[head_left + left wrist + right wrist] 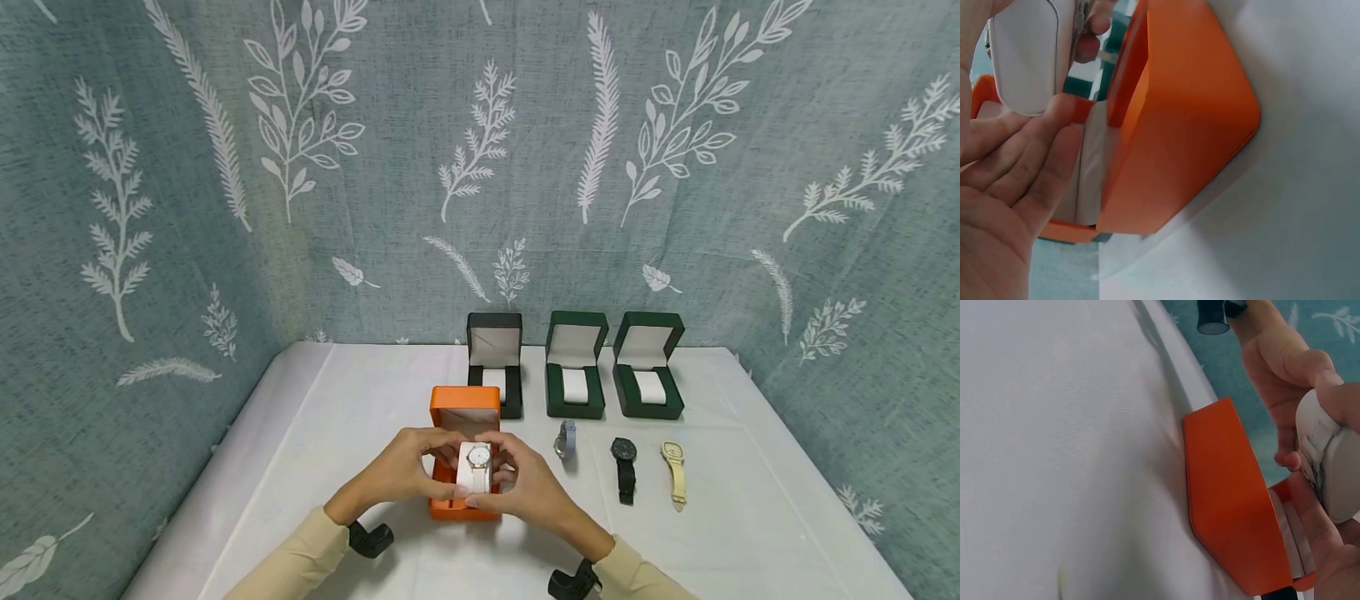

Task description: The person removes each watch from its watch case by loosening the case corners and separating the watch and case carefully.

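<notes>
A white-strapped wristwatch [478, 457] with a round face is wrapped round a white watch cushion [1022, 56]. My left hand [405, 467] grips the cushion from the left, thumb at its near end. From the right, my right hand [534, 492] pinches the same cushion, its thumb also at the near end. Both hands hold it above an orange watch box [465, 397], whose lid stands raised at the back. In the right wrist view the strap's clasp lies along the cushion [1344, 472]. Fingers partly cover the box's inside.
Behind stand a dark watch box [495, 322], a green watch box [576, 411] and another green one [651, 411], lids up, white cushions inside. On the white table [720, 550] to the right lie a grey-blue watch [567, 439], a black watch [625, 471] and a gold watch [676, 473].
</notes>
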`<state>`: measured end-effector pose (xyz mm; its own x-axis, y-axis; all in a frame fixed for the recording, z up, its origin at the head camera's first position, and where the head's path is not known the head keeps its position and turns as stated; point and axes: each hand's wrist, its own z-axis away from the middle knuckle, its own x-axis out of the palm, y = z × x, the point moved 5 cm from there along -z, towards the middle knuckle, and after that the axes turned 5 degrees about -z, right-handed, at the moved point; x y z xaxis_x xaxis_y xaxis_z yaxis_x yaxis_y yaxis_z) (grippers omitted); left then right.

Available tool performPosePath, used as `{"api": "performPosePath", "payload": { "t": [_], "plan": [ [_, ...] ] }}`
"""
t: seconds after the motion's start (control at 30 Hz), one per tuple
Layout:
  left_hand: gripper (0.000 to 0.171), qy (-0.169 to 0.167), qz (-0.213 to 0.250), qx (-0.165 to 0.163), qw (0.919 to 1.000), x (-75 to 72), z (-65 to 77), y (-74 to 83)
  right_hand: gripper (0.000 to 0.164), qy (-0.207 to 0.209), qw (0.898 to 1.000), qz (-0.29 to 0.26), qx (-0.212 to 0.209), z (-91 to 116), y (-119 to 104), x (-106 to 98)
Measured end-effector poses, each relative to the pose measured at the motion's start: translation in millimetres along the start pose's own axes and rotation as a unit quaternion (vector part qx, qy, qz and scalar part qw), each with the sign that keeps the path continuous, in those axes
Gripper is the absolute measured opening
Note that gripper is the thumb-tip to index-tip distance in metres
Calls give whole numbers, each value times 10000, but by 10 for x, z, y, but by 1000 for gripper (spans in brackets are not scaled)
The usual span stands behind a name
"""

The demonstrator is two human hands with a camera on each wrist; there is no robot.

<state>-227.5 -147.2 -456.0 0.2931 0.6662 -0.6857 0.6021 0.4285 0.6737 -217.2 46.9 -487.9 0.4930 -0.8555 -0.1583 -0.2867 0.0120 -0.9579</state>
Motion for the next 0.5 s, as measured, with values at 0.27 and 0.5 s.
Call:
{"api": "performPosePath", "payload": {
  "t": [0.27, 0.5],
  "plan": [
    [54, -119, -2, 79, 9999, 3, 3, -26, 77, -79, 9999, -17, -67, 1, -4, 2],
    [52, -154, 12, 150, 9998, 9, -8, -38, 79, -76, 9999, -32, -119, 16, -48, 0]
  ]
}}
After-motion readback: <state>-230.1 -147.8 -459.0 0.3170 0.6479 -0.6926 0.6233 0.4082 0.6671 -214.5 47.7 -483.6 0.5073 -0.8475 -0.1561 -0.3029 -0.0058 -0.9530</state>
